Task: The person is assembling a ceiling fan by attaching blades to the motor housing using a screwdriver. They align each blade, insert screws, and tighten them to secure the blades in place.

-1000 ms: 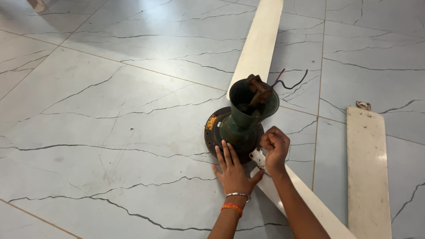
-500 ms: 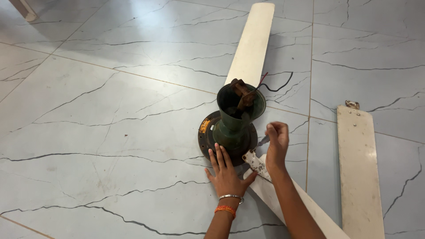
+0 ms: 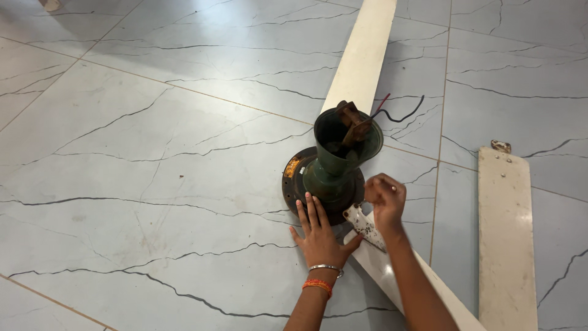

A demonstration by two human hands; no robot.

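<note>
Closest to the camera, the left hand (image 3: pixel 320 236) lies flat on the floor with its fingers spread out, and the fingertips touch the near edge of the round dark fan motor (image 3: pixel 324 181). It holds nothing; it only presses down beside the motor's rim. Just to the right of it, the right hand (image 3: pixel 384 197) is curled up tight, knuckles up, right over the place where a worn metal bracket (image 3: pixel 364 225) meets the motor. What its fingers pinch is hidden, so I cannot tell if there is a small thing inside them. The bracket belongs to the near blade (image 3: pixel 416 282), a long cream one that runs from the motor down toward the bottom right corner, under the right arm. So the joint sits right under the right hand, and the left hand is a bit off to the side of it. The motor stands between both hands and the far side, with a green cup (image 3: pixel 346 141) sticking up from its middle. Red and black wires (image 3: pixel 401 110) poke out past the cup. Behind the motor a far blade (image 3: pixel 361 55) points straight away to the top. A loose blade (image 3: pixel 507 239) lies well apart on the right, on the grey tiled floor (image 3: pixel 153 153).
</note>
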